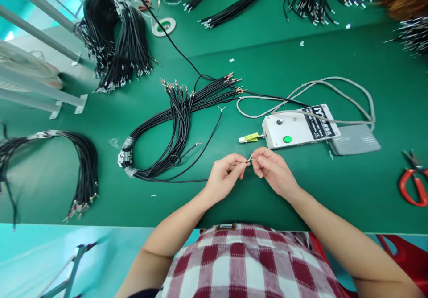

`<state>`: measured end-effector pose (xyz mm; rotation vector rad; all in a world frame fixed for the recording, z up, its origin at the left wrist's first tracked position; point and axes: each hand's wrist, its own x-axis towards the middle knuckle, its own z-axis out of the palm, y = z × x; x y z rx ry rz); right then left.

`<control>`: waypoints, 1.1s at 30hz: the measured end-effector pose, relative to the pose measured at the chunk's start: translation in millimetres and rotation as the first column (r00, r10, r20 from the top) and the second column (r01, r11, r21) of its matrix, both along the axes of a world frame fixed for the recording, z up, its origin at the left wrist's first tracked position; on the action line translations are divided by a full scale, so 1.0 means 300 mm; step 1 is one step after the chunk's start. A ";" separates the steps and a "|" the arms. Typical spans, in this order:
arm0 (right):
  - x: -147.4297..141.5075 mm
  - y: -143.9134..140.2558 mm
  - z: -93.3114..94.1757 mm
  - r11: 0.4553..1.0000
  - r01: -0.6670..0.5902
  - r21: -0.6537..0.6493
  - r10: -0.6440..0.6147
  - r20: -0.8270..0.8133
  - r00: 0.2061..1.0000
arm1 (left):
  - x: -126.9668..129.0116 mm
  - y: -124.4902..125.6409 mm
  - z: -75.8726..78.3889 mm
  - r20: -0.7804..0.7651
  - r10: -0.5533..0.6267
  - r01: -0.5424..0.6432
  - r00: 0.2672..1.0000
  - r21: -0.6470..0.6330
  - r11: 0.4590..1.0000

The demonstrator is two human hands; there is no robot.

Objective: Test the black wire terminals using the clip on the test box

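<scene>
My left hand (226, 175) is closed in a pinch on a black cable (190, 180) close to its end. The cable runs left from this hand to a coiled bundle of black cables (150, 124) with stripped, copper-coloured ends. Against it, my right hand (272, 171) pinches the thin bare wires at the cable's tip, between thumb and forefinger. The fingertips of both hands nearly meet. Just beyond my right hand lies a white box-shaped machine (290, 128) with a green button, a knob and a yellow-labelled tip (249, 138).
A grey pedal (354, 140) and grey cord (366, 95) lie right of the machine. Red-handled cutters (414, 186) rest at the far right. More cable bundles (83, 159) lie left, with another bundle (117, 35) behind. A tape roll (163, 27) sits near metal posts (43, 84).
</scene>
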<state>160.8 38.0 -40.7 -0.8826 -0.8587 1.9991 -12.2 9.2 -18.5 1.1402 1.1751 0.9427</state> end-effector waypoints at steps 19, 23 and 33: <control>-0.012 -0.013 -0.015 0.985 0.031 0.168 -0.077 0.270 0.960 | 0.019 -0.011 -0.036 -0.053 0.064 -0.062 0.997 0.049 0.997; -0.010 -0.005 -0.009 0.994 0.004 0.108 -0.033 0.269 0.963 | 0.026 -0.016 -0.056 -0.038 0.069 -0.067 0.997 0.046 0.997; 0.003 0.000 -0.022 0.988 -0.148 0.032 0.137 0.227 0.964 | 0.033 0.011 -0.057 0.203 0.023 -0.048 0.979 0.121 0.991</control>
